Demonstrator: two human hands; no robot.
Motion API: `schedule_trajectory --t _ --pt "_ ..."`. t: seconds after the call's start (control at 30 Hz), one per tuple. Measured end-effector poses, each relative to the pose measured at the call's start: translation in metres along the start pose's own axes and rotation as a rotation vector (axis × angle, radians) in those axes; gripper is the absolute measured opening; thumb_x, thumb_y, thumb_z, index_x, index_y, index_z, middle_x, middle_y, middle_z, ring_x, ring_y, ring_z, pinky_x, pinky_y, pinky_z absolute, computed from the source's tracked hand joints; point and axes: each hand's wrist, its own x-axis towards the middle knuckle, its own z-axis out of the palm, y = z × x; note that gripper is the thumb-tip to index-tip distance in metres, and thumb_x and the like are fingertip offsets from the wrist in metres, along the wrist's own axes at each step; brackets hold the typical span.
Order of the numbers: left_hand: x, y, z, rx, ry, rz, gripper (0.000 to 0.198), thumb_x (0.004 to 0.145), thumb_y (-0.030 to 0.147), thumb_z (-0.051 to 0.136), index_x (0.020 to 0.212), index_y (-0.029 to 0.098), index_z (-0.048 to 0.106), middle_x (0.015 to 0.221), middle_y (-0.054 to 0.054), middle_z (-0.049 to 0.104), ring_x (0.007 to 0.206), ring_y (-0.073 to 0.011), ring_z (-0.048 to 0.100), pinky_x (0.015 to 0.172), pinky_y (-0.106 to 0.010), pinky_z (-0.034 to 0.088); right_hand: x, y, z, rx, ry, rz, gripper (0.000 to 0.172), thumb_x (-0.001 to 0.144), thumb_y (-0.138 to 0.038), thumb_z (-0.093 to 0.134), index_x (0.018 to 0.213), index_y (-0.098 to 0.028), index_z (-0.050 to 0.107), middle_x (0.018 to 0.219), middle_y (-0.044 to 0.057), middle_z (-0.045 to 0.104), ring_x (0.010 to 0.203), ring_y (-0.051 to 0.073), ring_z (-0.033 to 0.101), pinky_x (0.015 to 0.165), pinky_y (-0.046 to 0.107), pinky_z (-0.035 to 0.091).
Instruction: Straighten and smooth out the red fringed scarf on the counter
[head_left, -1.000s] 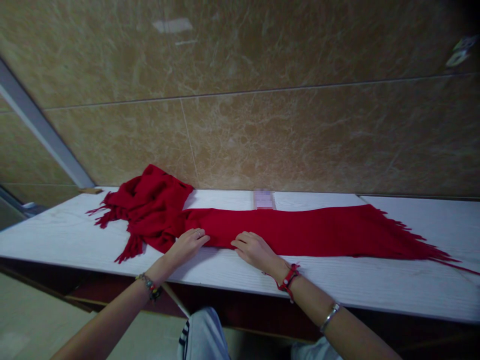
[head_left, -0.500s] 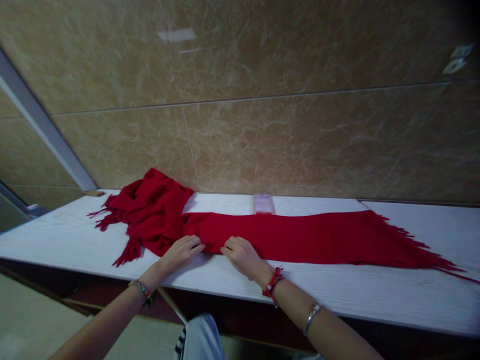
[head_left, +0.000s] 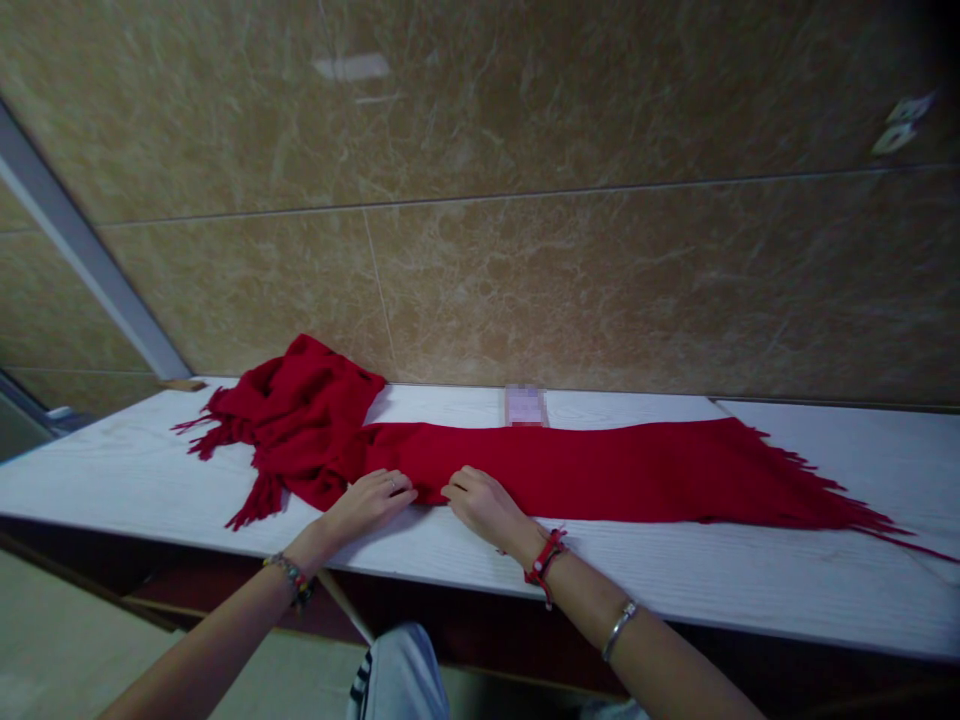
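Note:
A red fringed scarf [head_left: 600,472] lies along the white tabletop [head_left: 480,560]. Its right part is spread in a long flat strip, with the fringe trailing at the far right. The left part is bunched in a crumpled heap near the wall, fringe hanging out on its left. My left hand [head_left: 375,500] rests at the scarf's near edge beside the heap, fingers closed on the cloth. Just right of it, my right hand [head_left: 486,505] has its fingers curled and pinched on the same near edge. A short stretch of scarf shows between the two hands.
Behind the scarf, a small pale packet [head_left: 525,406], partly blurred out, lies against the tiled wall [head_left: 600,280]. A small brown piece [head_left: 182,384] sits at the table's back left corner. Dark open shelving [head_left: 465,640] lies under the tabletop, near my knee [head_left: 405,675].
My left hand has shifted slightly to the right along the near edge, closer to my right hand. The scarf lies almost as before; the view has moved a little.

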Motion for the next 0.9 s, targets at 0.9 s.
schedule_trajectory --t 0.9 --pt "0.028 -0.001 -0.036 -0.434 -0.358 -0.067 0.052 0.062 0.002 0.047 0.11 0.021 0.054 0.106 -0.004 0.054 0.097 -0.0177 0.052 0.087 -0.027 0.041 -0.011 -0.005 -0.015 0.081 -0.059 -0.068 0.016 0.082 -0.011 0.049 0.086 -0.016 0.063 0.082 0.003 0.062 0.078 0.013 0.05 0.073 0.024 0.039"
